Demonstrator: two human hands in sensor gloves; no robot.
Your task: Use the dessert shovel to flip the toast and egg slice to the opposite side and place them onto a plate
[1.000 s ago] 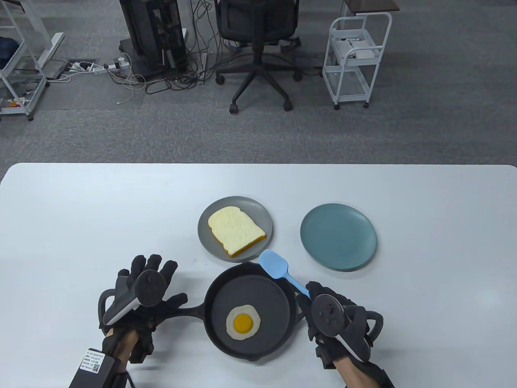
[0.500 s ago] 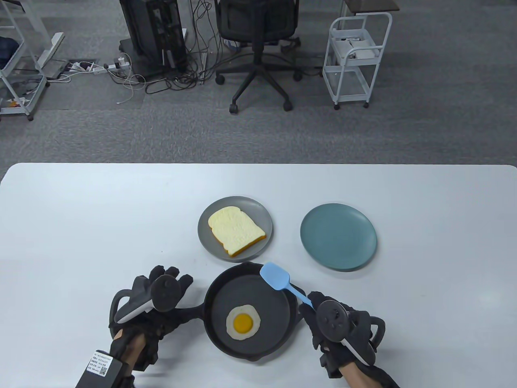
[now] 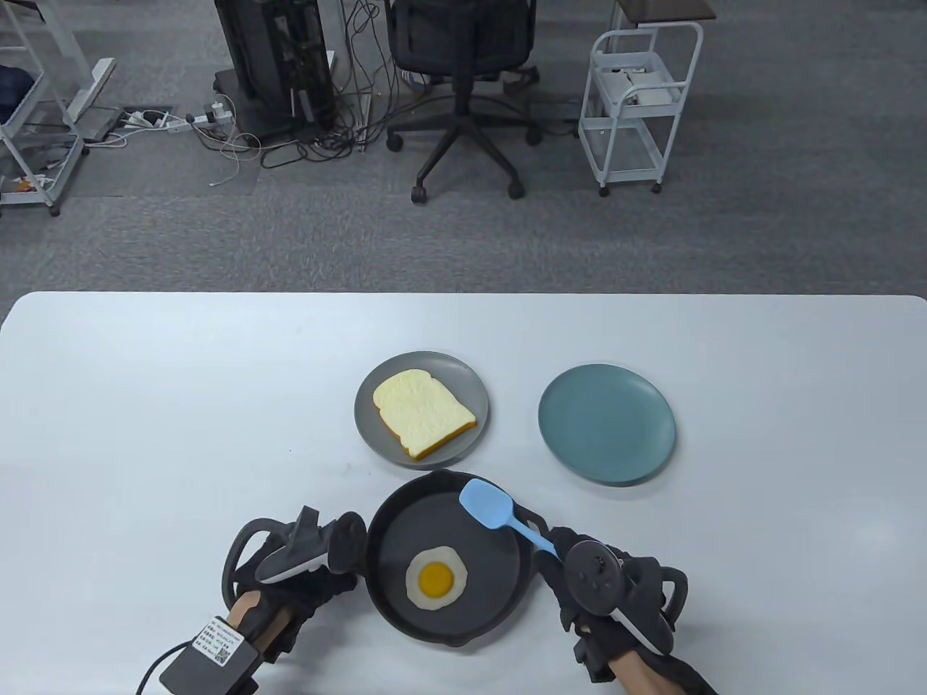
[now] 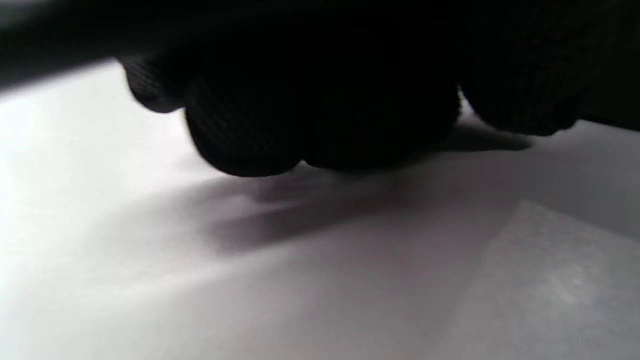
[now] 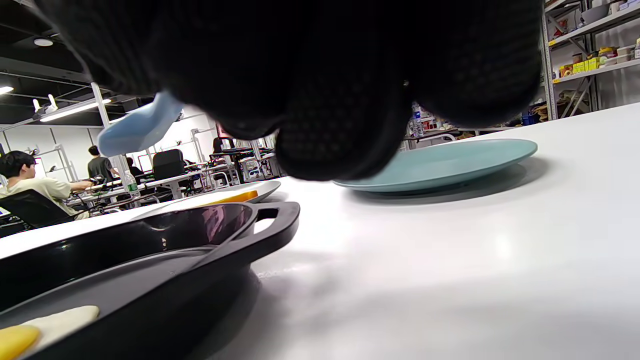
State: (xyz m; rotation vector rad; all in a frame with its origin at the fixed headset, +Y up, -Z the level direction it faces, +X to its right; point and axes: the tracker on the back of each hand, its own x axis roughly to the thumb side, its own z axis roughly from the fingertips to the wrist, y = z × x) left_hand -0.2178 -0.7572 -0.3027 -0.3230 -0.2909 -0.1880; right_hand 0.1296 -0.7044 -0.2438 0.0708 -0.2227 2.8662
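A fried egg slice [image 3: 436, 577] lies yolk-up in the black pan [image 3: 478, 543], also low in the right wrist view [image 5: 45, 325]. The toast [image 3: 422, 413] rests on a grey plate [image 3: 467, 384] behind the pan. A teal plate [image 3: 607, 423] sits bare to the right. My right hand [image 3: 579, 572] grips the handle of the blue dessert shovel [image 3: 487, 503], whose blade hovers over the pan's far right rim. My left hand [image 3: 326, 568] covers the pan's handle, and its fingers [image 4: 250, 135] curl down close to the table.
The pan's small helper handle [image 5: 272, 212] points toward the teal plate [image 5: 440, 160]. The white table [image 3: 181, 398] stretches wide to the left and back. An office chair [image 3: 463, 87] and a white cart [image 3: 637, 101] stand on the floor beyond it.
My left hand has slid right and curled down over the pan handle. The shovel blade has come in over the pan's rim, toward the left.
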